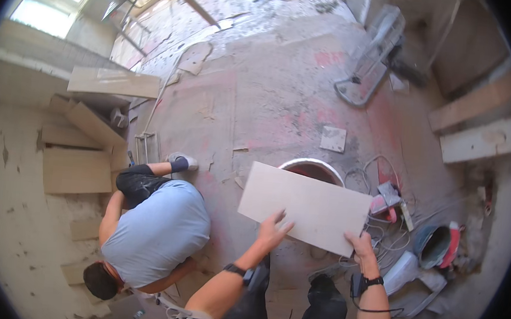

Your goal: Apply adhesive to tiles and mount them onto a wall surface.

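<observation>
A pale beige rectangular tile (309,203) lies tilted across the front of me, over the near part of a round bucket (341,177) whose far rim shows behind it. At the tile's near edge, my left hand (271,232) holds it with fingers showing on the upper face. The lower right corner is gripped by my right hand (363,246), the thumb on top and the other fingers mostly hidden. Whether the tile touches the bucket I cannot tell.
To my left a person in a light blue shirt (162,233) crouches facing the wall, near beige tiles (77,172). Tangled cables and a power tool (387,197) lie right of the bucket. Farther right is a dark bucket (433,246). A square tile piece (333,138) rests beyond.
</observation>
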Demonstrator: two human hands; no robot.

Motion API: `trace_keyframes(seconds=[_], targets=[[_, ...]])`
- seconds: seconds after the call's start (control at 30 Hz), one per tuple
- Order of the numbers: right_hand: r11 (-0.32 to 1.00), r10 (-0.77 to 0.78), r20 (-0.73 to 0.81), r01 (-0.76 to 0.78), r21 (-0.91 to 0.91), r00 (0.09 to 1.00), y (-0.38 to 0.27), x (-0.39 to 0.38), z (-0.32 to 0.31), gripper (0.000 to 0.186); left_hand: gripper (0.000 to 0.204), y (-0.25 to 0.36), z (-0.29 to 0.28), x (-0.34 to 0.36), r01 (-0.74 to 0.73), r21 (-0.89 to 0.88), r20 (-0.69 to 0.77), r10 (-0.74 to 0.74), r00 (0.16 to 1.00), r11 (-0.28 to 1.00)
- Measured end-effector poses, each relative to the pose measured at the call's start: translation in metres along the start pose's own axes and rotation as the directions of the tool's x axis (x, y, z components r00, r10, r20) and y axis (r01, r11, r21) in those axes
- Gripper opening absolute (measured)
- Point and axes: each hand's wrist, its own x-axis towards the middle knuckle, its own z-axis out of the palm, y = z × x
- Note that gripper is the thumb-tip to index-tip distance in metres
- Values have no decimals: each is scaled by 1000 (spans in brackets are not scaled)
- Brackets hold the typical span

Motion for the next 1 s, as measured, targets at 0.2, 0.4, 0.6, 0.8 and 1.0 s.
trace_keyframes(seconds=[0.2, 0.4, 0.6, 0.8, 1.0], targets=[[995, -11, 58, 6, 95, 998, -104, -93, 128, 53, 49, 3, -178, -82, 436, -604, 63, -505, 861, 667], [947, -181, -116, 142, -287, 977, -190, -118, 254, 31, 53, -46, -285, -104, 481, -633, 165, -502, 849, 606], [937, -349, -194, 336, -99, 917, -288, -163, 294, 28, 52, 123, -337, -76, 440, -772, 242, -429, 870, 458], [837, -431, -185, 468, 285, 883, -376, -193, 341, 26, 60, 235, -299, 35, 639, -768, 640, 100, 761, 50], [823, -554, 142, 565, -58, 820, -455, -151, 365, 32, 60, 354, -335, 168, 500, -865, 480, 229, 847, -36]])
